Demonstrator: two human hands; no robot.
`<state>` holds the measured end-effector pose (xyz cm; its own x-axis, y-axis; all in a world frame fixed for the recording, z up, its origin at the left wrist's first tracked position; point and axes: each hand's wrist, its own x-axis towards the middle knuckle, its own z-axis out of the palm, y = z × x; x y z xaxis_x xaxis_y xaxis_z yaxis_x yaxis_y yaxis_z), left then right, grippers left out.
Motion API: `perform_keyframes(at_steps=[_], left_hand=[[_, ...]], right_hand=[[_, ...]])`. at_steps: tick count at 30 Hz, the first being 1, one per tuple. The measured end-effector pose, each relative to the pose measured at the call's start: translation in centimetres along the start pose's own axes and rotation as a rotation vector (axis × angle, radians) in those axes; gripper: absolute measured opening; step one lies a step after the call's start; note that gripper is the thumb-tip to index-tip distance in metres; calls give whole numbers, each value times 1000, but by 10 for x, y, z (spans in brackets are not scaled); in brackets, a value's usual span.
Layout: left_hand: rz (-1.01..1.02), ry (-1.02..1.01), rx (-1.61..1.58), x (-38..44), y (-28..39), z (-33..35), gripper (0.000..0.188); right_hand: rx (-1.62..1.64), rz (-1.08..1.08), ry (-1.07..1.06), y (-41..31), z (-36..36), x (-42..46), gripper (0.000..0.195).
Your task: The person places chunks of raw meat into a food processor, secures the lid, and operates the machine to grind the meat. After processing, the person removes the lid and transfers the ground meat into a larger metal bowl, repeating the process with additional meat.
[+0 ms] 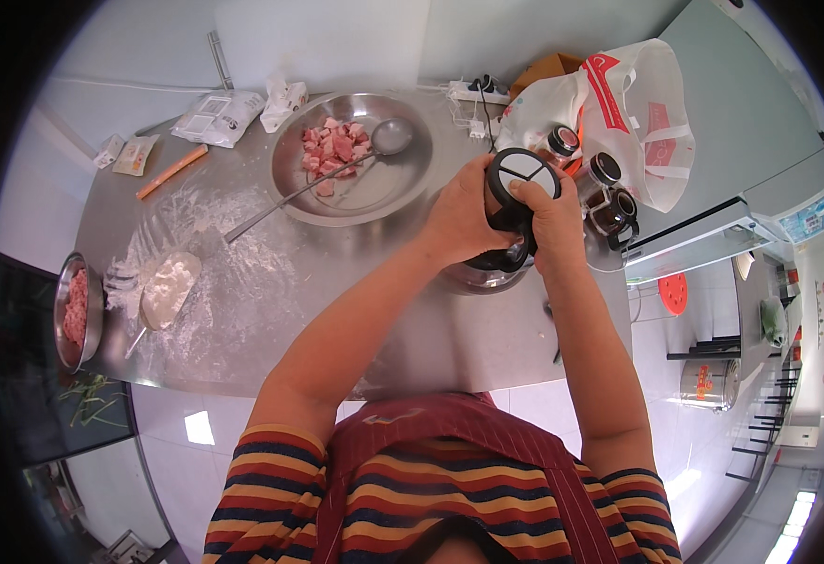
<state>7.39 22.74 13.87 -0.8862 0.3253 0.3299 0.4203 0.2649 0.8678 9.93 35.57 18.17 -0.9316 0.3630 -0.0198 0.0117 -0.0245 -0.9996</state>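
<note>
Both hands are on the black motor unit (523,176) of an electric food chopper, whose round top has pale panels. My left hand (458,215) wraps its left side, fingers mostly hidden behind it. My right hand (558,218) grips the other side, its thumb lying on the top. Below the unit is a black lid, over a clear bowl (486,280) on the steel table (398,317); the bowl's contents are hidden. Left of the chopper stands a wide steel basin (398,190) with raw meat chunks (334,151) and a long-handled ladle (392,136) leaning in it.
Jars with black lids (604,169) and a white plastic bag (666,141) stand at the right. Behind are a power strip (479,93) and cords. Leftward lie a flour scoop (170,289), scattered flour, a rolling pin (172,171), packets (218,118) and a bowl of minced meat (76,310).
</note>
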Motion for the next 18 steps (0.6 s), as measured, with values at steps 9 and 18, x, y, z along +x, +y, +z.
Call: perform_keyframes(at_steps=[9,18], left_hand=[[-18,-1,0,0,-1,1,97],[-18,-13,-7,0,-1,0,98]], right_hand=[[-4,12,-5,-3,0,-2,70],[39,15,-10,-4,1,-4,70]])
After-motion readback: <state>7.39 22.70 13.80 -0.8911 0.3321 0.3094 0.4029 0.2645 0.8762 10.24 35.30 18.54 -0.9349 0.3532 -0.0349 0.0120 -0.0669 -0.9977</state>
